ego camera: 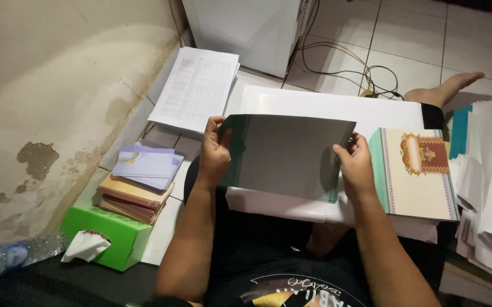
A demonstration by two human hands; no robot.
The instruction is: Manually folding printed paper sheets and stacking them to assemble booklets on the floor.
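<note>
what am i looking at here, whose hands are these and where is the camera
There is one picture, taken by a camera worn on a person's head, looking down at their own lap as they sit on a tiled floor. The left hand and right hand each grip a side edge of a folded card, grey with a green rim, held over a white board. To the right lies a stack of printed cards; to the left, a printed sheet, envelopes on books, and a green tissue box.

Left hand [215,152]: raised ahead of the torso, fingers curled forward, thumb pressed inward in a pinch grip; bare forearm runs up from the lower frame, elbow bent. Right hand [355,165]: level with the left and well apart from it, thumb on top, fingers tucked beneath, likewise clamped; forearm angles in from the lower right.
</note>
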